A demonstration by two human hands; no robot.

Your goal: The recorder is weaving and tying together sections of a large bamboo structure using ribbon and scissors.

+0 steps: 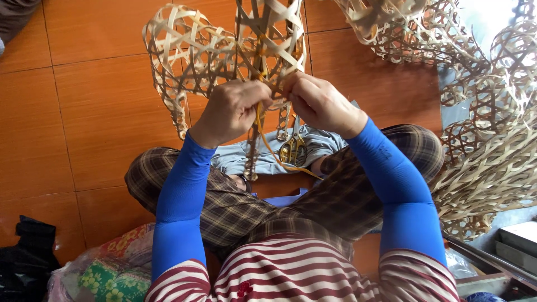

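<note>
I sit cross-legged on an orange tiled floor. Both hands hold up a pale woven bamboo lattice frame [207, 53] in front of me. My left hand [232, 109] is closed on a yellow bamboo strip [267, 142] that hangs down from the frame's lower edge toward my lap. My right hand [319, 103] pinches the weave right beside it, the knuckles of both hands almost touching. Blue sleeves cover both forearms. A pair of yellow-handled scissors [292, 150] lies on a grey cloth [313, 142] between my legs.
A heap of finished woven bamboo lattice pieces [486, 128] fills the right side and top right. A flowered bag in plastic [112, 268] and a black bag [25, 257] lie at the lower left. A metal box edge [509, 246] shows at the lower right.
</note>
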